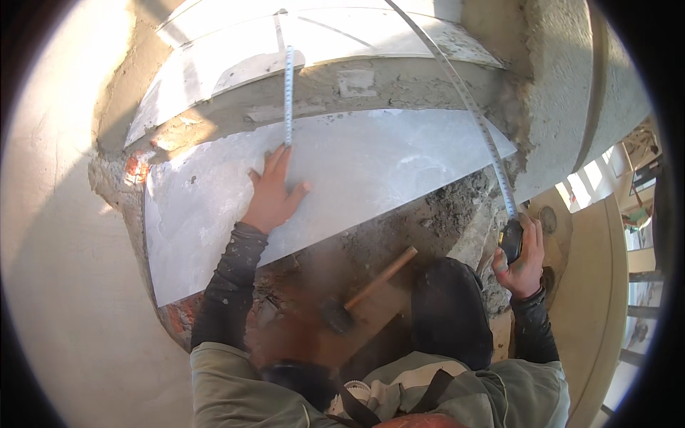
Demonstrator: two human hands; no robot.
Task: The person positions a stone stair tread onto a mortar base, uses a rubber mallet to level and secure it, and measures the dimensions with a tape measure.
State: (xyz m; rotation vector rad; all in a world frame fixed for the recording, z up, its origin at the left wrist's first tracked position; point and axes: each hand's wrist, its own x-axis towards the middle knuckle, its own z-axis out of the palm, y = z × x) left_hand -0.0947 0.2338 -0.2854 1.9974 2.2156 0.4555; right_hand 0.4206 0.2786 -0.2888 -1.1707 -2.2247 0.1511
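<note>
My right hand point(526, 262) is wrapped round a dark tape measure point(511, 241) at the right. Its metal blade point(467, 100) runs up from the case in a curve and leaves the picture at the top. My left hand point(272, 192) lies with fingers spread on a pale grey stone slab point(371, 160). Its fingertips touch the lower end of a marked tape strip point(289, 93), which stretches upward across the mortar edge. Whether this strip belongs to the same blade cannot be seen.
A mallet point(339, 315) with a wooden handle and dark head lies on the dirt before me. Beyond the slab rises a mortar riser point(321, 85) with another pale slab point(235, 68) above. Plastered walls point(71, 271) flank both sides. My dark-clothed knee point(451, 307) is near the slab.
</note>
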